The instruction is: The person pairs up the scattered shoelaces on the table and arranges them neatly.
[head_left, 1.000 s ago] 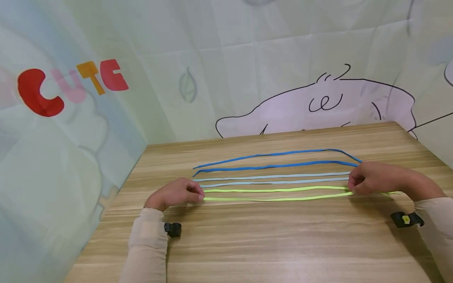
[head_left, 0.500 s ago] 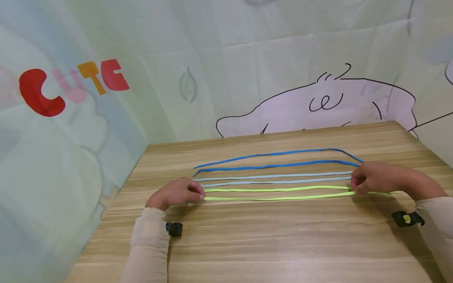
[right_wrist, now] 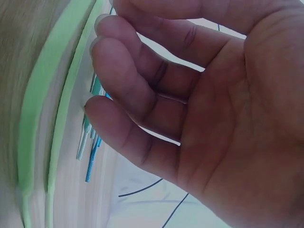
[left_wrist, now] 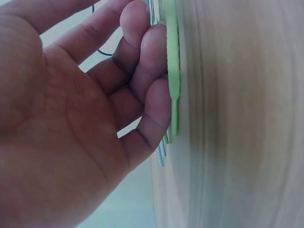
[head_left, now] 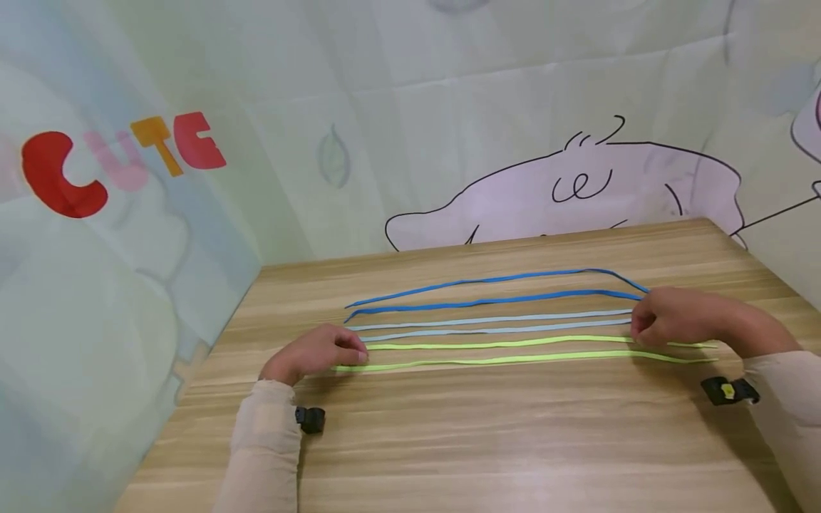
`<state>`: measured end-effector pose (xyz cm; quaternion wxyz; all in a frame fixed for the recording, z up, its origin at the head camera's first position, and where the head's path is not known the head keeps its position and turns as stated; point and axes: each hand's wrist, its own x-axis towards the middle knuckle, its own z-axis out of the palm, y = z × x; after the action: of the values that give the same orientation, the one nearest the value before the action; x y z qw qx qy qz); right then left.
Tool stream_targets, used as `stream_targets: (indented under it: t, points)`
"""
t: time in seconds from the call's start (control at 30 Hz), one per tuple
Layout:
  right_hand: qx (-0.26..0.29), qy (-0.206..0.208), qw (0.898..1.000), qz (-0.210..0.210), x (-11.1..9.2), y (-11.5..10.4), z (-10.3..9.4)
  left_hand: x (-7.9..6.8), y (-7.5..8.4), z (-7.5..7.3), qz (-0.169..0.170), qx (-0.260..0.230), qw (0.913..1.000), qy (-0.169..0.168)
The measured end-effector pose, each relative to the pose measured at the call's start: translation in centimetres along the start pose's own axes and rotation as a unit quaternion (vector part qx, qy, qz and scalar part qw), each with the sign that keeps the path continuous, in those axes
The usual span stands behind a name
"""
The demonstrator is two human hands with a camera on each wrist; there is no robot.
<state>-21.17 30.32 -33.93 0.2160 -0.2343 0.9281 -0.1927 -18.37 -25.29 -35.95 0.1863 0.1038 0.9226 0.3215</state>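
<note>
Two green shoelaces, a near one [head_left: 487, 361] and a far one [head_left: 468, 346], lie side by side across the wooden table. Beyond them are two pale blue laces [head_left: 487, 319] and two blue laces [head_left: 513, 302]. Over the left ends hovers my left hand [head_left: 321, 349], its fingers loosely bent; the near green lace's tip [left_wrist: 175, 114] shows just past the fingertips. My right hand [head_left: 683, 317] is at the right ends, fingers loosely curved, with both green lace ends [right_wrist: 28, 156] running past its fingertips. It hides parts of the blue and pale blue ends.
The wooden table [head_left: 481, 442] reaches back to a printed cloth [head_left: 462, 142] behind it and at the left. A black wrist camera [head_left: 311, 420] sits at the left sleeve, another camera [head_left: 730, 391] at the right.
The near green lace has been let go by both hands; its ends now lie free past them, and it sits flatter. The hands have barely moved; the view has shifted slightly.
</note>
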Motion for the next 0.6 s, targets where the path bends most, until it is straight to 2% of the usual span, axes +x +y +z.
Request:
stream_targets:
  t: [0.27,0.43,0.6]
  points:
    - [-0.008,0.013,1.000,-0.007,-0.2,0.1,0.0,0.4,0.2,0.4,0.015,0.002,0.9999,0.005]
    - [-0.006,0.055,0.998,-0.037,-0.1,-0.6,0.3,0.4,0.3,0.5,0.015,-0.021,0.9997,0.002]
    - [0.007,0.100,0.992,-0.077,0.4,-1.9,0.9,0.4,0.7,0.5,0.006,-0.050,0.9985,0.022]
